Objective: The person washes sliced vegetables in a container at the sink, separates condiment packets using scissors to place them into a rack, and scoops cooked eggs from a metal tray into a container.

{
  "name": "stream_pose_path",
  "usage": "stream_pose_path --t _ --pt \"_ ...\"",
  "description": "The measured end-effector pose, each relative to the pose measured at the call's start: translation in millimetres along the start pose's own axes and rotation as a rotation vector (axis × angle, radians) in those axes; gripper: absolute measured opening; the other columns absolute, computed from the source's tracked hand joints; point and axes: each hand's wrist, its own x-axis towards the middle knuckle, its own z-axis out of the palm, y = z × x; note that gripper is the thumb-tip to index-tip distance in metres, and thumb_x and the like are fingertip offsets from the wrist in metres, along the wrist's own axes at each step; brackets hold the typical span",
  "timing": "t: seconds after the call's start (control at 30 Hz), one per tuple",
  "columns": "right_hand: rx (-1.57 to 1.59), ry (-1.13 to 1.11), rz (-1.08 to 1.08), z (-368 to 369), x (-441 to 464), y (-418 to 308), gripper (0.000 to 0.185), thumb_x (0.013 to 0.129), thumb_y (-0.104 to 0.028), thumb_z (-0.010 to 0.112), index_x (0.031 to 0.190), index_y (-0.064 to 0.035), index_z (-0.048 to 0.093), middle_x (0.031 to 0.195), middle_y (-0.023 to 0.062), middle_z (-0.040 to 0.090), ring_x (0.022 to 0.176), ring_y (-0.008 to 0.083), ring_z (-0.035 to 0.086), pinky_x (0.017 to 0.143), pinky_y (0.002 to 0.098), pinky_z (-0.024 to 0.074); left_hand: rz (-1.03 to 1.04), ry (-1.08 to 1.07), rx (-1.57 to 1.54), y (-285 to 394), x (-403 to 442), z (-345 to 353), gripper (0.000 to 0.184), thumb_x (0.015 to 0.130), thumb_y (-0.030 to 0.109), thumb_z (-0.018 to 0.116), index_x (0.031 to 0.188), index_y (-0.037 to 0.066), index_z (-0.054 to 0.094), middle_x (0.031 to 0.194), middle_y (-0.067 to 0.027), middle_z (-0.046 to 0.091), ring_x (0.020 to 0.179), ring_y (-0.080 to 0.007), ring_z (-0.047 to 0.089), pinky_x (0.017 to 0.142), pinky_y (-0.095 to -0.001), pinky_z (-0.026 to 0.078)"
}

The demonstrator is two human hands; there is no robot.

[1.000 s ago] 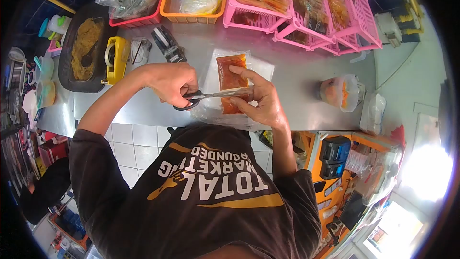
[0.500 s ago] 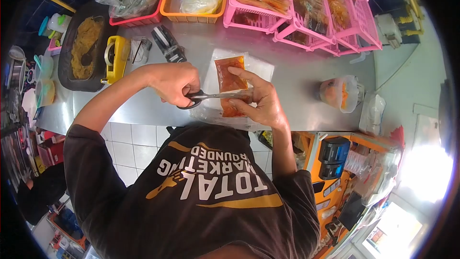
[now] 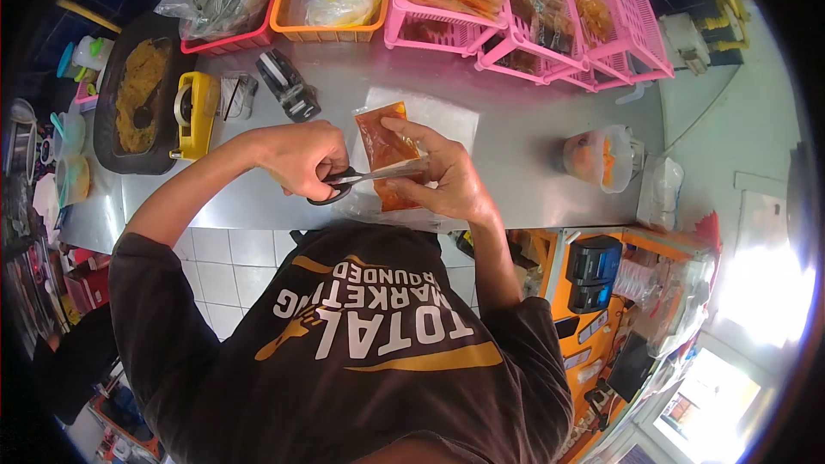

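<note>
My left hand is closed round the black handles of a pair of scissors. The blades point right and lie across a clear sachet filled with orange-red sauce; their tips are hidden near my other fingers. My right hand pinches the sachet from its right side, with the thumb below the blades and fingers above. More orange-red filling shows below the blades; whether it is one sachet or two joined, I cannot tell. Beneath lies a white sheet with clear plastic on the metal table.
A yellow tape dispenser, a black device and a dark tub of brown paste stand left. Behind are an orange basket and pink racks with filled bags. A clear tub is at right.
The whole view has shifted slightly, so the table things appear further left. The sachet's upper end now tilts more to the left. Both hands keep their holds.
</note>
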Motion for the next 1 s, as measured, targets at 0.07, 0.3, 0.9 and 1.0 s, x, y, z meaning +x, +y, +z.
stream_pose_path --t 0.07,0.3,0.9,1.0 --pt "0.020 0.000 -0.004 -0.6 0.8 7.5 0.069 0.085 0.012 0.071 0.147 -0.0006 0.045 0.145 0.0137 0.053 0.110 0.0226 0.068 0.084 0.0320 0.0612 0.001 0.003 -0.003 -3.6 1.4 1.0 0.025 0.074 0.014 0.070 0.059 0.000 0.055 0.049 -0.0069 0.054 0.043 -0.0156 0.050 0.046 -0.0329 0.036" --pt "-0.023 -0.032 0.033 -0.3 4.2 7.9 0.070 0.083 0.010 0.073 0.146 -0.0003 0.046 0.144 0.0134 0.054 0.112 0.0211 0.067 0.085 0.0322 0.0611 0.006 -0.001 -0.055 -9.0 3.7 5.3 0.023 0.073 0.014 0.069 0.059 0.002 0.055 0.050 -0.0063 0.055 0.044 -0.0154 0.050 0.047 -0.0325 0.037" --pt "0.240 -0.114 0.217 20.8 15.7 26.6 0.067 0.083 0.007 0.073 0.145 -0.0002 0.048 0.133 0.0104 0.062 0.115 0.0169 0.063 0.088 0.0300 0.0579 0.098 -0.017 -0.268 7.2 3.1 4.2 0.013 0.075 0.004 0.067 0.067 0.000 0.059 0.051 -0.0041 0.058 0.040 -0.0116 0.055 0.041 -0.0260 0.040" --pt "-0.116 -0.048 -0.213 6.5 34.2 63.4 0.062 0.088 0.007 0.067 0.145 0.0024 0.045 0.132 0.0112 0.062 0.109 0.0185 0.068 0.084 0.0300 0.0591 0.057 0.016 -0.288 6.5 -1.0 3.9 0.012 0.078 0.000 0.067 0.069 -0.001 0.059 0.052 -0.0033 0.058 0.041 -0.0103 0.056 0.041 -0.0255 0.040"
